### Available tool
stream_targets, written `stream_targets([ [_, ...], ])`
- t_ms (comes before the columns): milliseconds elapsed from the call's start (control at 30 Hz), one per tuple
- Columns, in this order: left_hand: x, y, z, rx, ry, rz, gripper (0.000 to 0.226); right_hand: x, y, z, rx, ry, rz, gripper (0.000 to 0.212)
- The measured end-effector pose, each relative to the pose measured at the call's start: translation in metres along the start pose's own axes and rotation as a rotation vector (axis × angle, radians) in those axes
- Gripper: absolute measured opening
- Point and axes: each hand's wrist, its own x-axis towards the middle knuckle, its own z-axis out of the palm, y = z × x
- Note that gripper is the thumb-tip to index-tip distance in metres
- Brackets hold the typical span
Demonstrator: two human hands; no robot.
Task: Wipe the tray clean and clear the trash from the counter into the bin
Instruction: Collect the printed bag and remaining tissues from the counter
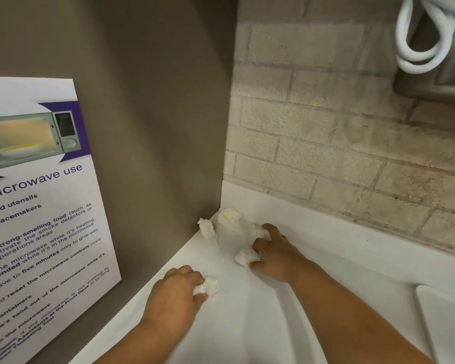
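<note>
we are in the gathering step: loose trash comes off the counter (247, 327) before any trip to the bin. the left hand (172, 292) has its fingers curled round the near wad (208, 285) of tissue. the right hand (275, 254) pinches the middle wad (245, 257) under its thumb side while its forefinger stretches to touch the clear cup (230, 239). the cup stands in the corner with more tissue (229, 216) stuffed in its mouth. the corner wad (206, 227) lies loose just beside the cup, against the side panel.

procedure: drop both held wads into the cup, add the corner wad, then carry the cup upright as one load. grip it lightly; thin plastic buckles under a hard squeeze.

limits of view: the cup is see-through and its outline is faint. the white rimmed shape at the lower right is probably the tray (447, 327); it is cut off, so we cannot judge its soiling. the bin is not in view.
</note>
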Motion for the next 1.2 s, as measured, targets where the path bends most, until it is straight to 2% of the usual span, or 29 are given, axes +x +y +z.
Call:
stream_targets([
  [167,0.0,0.001,0.0,0.053,-0.003,-0.012,0.025,-0.003,-0.003,0.0,-0.038,-0.042,-0.012,0.05],
  [300,-0.001,0.002,-0.002,0.075,0.053,-0.009,0.019,-0.014,-0.005,0.002,-0.097,-0.02,0.008,0.046],
  [433,-0.003,0.005,-0.006,0.072,-0.021,-0.04,0.022,-0.028,-0.005,0.007,-0.007,-0.006,-0.006,0.039],
  [533,-0.013,0.01,-0.015,-0.135,-0.035,-0.105,0.013,-0.044,-0.004,0.016,0.08,0.04,-0.009,0.038],
  [600,-0.024,0.012,-0.021,-0.367,-0.043,-0.172,0.016,-0.059,-0.005,0.023,0.178,0.119,-0.01,0.04],
  [700,-0.044,0.018,-0.033,-0.592,-0.091,-0.245,0.017,-0.087,-0.011,0.033,0.31,0.173,-0.03,0.038],
  [900,-0.097,0.028,-0.064,-1.07,-0.395,-0.336,0.055,-0.152,-0.049,0.061,0.42,0.232,-0.123,0.035],
  [967,-0.114,0.031,-0.07,-1.118,-0.461,-0.339,0.057,-0.168,-0.066,0.066,0.421,0.223,-0.16,0.034],
  [1067,-0.137,0.031,-0.079,-1.172,-0.449,-0.369,0.058,-0.185,-0.091,0.07,0.481,0.2,-0.213,0.034],
  [1200,-0.17,0.021,-0.098,-1.23,-0.43,-0.401,0.044,-0.198,-0.123,0.071,0.558,0.109,-0.305,0.037],
])
